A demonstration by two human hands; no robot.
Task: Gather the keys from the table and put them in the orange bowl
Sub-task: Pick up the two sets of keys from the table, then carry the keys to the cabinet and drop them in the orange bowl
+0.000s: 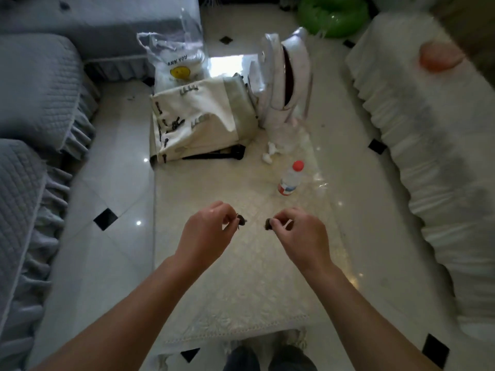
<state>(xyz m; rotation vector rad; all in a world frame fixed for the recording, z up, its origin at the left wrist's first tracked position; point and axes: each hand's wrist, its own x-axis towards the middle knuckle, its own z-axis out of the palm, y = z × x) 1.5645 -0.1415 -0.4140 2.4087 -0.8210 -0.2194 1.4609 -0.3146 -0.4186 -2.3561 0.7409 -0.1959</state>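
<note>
My left hand [207, 231] hovers over the middle of the cream-clothed table [241, 290], fingers pinched on a small dark key [242, 220]. A short way to its right, my right hand [300, 231] pinches another dark key [268, 224]. The two keys hang about a hand's width apart above the cloth. A blurred orange bowl [439, 58] rests far off on the white-covered seat at the upper right.
A plastic bottle with a red cap [290, 178] stands just beyond my right hand. Cream and white bags [203, 121] and a printed plastic bag [179, 62] crowd the table's far end. Grey sofas [34, 103] line the left, a white-covered sofa [442, 183] the right.
</note>
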